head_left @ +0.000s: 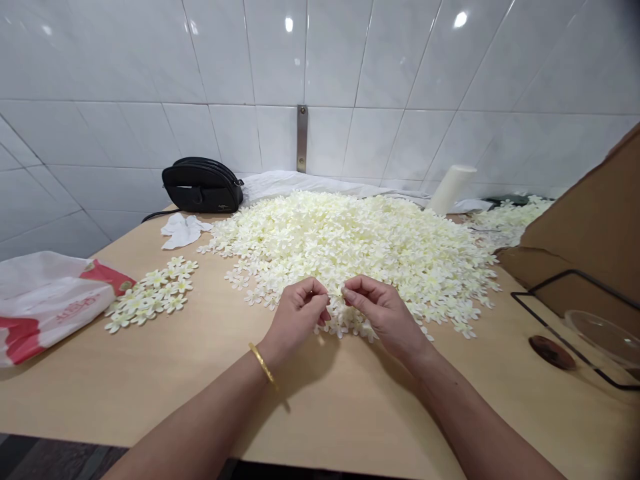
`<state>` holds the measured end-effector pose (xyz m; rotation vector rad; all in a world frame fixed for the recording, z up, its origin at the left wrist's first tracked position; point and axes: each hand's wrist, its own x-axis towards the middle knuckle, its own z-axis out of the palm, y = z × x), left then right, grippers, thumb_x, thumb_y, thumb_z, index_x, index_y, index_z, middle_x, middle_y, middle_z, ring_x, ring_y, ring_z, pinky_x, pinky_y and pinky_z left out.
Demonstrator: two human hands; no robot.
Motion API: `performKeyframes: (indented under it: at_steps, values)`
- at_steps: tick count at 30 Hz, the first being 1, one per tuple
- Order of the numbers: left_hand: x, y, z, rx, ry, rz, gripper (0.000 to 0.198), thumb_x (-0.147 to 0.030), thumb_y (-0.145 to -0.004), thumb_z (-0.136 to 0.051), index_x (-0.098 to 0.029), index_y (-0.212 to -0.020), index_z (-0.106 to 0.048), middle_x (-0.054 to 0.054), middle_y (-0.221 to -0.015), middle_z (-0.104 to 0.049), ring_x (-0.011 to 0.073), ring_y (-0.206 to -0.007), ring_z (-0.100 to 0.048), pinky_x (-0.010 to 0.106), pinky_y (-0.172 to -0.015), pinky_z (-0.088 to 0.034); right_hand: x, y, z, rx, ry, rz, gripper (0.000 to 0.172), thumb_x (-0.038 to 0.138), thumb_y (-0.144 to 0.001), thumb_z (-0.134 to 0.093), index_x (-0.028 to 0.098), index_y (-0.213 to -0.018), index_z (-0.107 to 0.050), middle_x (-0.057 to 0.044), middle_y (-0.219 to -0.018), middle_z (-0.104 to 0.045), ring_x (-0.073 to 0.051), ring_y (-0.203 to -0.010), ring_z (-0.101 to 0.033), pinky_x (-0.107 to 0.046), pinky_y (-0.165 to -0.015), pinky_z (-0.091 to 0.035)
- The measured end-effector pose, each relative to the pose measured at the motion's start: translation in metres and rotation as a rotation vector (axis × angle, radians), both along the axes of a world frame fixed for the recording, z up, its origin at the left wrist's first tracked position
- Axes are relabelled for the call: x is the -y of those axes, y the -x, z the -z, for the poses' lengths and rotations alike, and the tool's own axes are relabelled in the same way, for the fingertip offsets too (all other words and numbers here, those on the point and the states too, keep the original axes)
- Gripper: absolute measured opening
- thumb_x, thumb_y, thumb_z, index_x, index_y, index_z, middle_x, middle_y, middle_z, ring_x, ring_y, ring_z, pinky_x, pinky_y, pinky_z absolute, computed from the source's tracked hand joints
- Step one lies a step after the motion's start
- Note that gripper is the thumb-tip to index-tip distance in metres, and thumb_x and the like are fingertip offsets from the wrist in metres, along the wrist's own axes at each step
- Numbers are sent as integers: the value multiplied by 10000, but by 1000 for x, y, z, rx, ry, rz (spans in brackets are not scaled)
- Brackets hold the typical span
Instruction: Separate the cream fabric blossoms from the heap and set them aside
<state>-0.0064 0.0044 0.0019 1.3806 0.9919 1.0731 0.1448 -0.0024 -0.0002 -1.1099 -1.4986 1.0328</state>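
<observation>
Head camera: a white tiled wall (pixel 320 80) closed off the room well beyond the grip, with a metal strip (pixel 302 138) screwed upright into it. The pale wooden table (pixel 350 413) ran under both forearms and out to every side of the grip. Just beyond the grip, and touching it at the near edge, lay the heap of cream fabric flowers (pixel 350 240). Far right of the grip leaned a brown cardboard sheet (pixel 590 220), and below it stood a black wire rack (pixel 575 313) with a clear dish (pixel 605 337) and a dark round lid (pixel 551 351). Far left of the grip lay a red-and-white plastic bag (pixel 45 300). Beyond it to the left sat a black handbag (pixel 203 185), with a crumpled white tissue (pixel 183 230) in front of it. Beyond the grip to the right stood a white roll (pixel 453 189). Nearer on the left, well apart from the heap, a small cluster of flowers (pixel 150 293) had been laid out flat.

The left hand (pixel 297 313), a gold bangle (pixel 263 363) at its wrist, and the right hand (pixel 380 313) met knuckle to knuckle at the heap's near edge. The thumb and fingertips of each hand were pressed together. Between them they pinched what looked to be a single flower (pixel 334 295), though it was too small to make out surely.

By my judgement, the step in hand was fine fingertip work on one flower from the heap. Any further handling would call for a light, steady pinch, since the petals looked thin and easily creased.
</observation>
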Motion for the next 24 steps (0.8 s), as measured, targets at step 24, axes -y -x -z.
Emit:
performKeyframes:
  at_steps: [24]
  values:
    - [7, 0, -1, -63, -245, -76, 91, -246, -736, -509, -170, -688, -525, -12, -610, -481, 101, -575, -448, 221, -563, -362, 5, 2, -3, 173, -264, 142, 221, 326, -813, -443, 188, -934, -566, -37, -801, -585, -161, -774, -546, -288, -713, -424]
